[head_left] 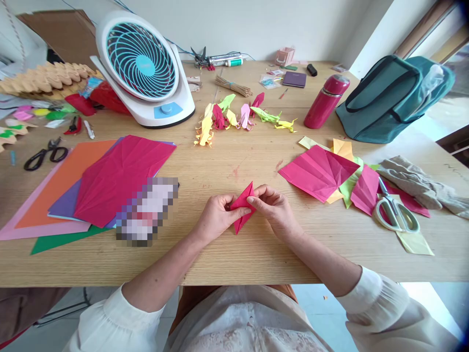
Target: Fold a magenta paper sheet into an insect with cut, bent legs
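Observation:
A small folded piece of red-pink paper is held upright in a narrow diamond shape above the front middle of the table. My left hand grips its left side, thumb across the front. My right hand pinches its right edge between thumb and fingers. Behind the hands stands a row of folded paper figures in yellow, green, pink and red. Creased red paper tops a stack of coloured sheets on the left. Another creased red sheet lies to the right over smaller scraps.
A white fan stands at the back left, near black-handled scissors. On the right are a red thermos, a teal bag, pale-handled scissors and a grey cloth. A blurred-out object lies left of my hands.

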### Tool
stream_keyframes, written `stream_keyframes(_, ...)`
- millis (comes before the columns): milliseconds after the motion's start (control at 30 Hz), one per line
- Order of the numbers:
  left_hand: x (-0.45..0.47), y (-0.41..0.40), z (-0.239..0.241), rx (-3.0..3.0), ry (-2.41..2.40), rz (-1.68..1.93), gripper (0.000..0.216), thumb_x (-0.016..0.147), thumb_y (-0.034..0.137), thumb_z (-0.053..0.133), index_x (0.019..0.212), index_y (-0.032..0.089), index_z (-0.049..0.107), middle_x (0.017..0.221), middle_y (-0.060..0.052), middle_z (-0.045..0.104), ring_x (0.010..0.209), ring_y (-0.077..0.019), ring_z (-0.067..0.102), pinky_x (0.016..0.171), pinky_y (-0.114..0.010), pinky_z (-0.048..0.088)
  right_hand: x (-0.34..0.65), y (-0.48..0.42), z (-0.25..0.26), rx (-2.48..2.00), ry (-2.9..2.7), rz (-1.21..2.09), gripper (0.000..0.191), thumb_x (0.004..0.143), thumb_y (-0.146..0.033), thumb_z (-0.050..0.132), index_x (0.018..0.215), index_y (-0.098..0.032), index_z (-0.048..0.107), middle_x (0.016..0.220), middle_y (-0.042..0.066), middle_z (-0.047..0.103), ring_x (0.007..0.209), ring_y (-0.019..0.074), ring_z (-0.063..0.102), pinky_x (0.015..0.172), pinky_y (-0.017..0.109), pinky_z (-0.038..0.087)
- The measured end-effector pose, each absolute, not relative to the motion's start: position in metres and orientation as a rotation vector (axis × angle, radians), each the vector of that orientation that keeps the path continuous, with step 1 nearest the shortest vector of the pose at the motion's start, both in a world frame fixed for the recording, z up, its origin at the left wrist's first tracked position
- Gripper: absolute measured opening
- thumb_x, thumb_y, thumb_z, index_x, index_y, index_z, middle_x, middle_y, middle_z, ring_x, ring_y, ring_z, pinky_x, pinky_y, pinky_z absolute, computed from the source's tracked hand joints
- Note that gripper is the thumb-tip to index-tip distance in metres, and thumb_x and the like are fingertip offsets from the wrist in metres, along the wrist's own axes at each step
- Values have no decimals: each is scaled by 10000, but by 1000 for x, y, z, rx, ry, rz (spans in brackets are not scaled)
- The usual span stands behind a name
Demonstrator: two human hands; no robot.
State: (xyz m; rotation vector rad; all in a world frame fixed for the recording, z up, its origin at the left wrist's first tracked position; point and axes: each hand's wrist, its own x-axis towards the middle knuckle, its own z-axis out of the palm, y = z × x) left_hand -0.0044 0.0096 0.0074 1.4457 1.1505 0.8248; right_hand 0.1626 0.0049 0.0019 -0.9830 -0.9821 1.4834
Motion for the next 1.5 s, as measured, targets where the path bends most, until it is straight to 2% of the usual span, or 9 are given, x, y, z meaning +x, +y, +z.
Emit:
stream_keyframes(267,-6,9,5,1345,1118,766,358,726,469,815,796,127,736,708,-15,672,658,-148,583,621,-254,431,167,5,3,-944,-1100,1353,292,732,-428,848,781,-237,634,716,-22,583,642,124,489,608,280,412)
stream_keyframes(400,-7,9,6,1270,1100,788,404,703,501,835,866,138,764,776,-27,715,713,-166,626,666,-263,458,168,6,-1,-915,-1173,1422,329,720,-448,855,787,-239,609,740,-21,583,665,131,503,635,286,433)
stream_keyframes(567,-6,10,11,1276,1081,848,408,686,513,847,860,151,775,793,-22,725,715,-160,626,679,-258,471,170,7,-7,-911,-1285,1391,310,730,-438,851,760,-218,634,764,-15,577,679,123,505,651,282,432)
stream_keyframes(733,-7,9,11,1341,1120,821,350,711,464,825,812,137,753,722,-7,686,661,-135,587,639,-239,440,171,8,-6,-939,-1246,1375,305,739,-423,846,714,-209,630,711,-19,600,644,115,508,627,272,429)
stream_keyframes(1100,-7,8,9,1492,1220,684,310,745,432,764,744,135,676,651,5,623,591,-122,535,575,-237,402,170,9,8,-946,-1053,1487,348,612,-402,916,690,-204,641,677,-27,620,616,103,511,589,254,418)
stream_keyframes(1500,-7,9,8,1501,1196,660,309,736,426,750,705,141,636,628,10,594,577,-113,516,555,-234,380,172,8,9,-947,-1038,1490,307,691,-410,866,718,-209,635,690,-24,614,624,111,492,593,270,393)
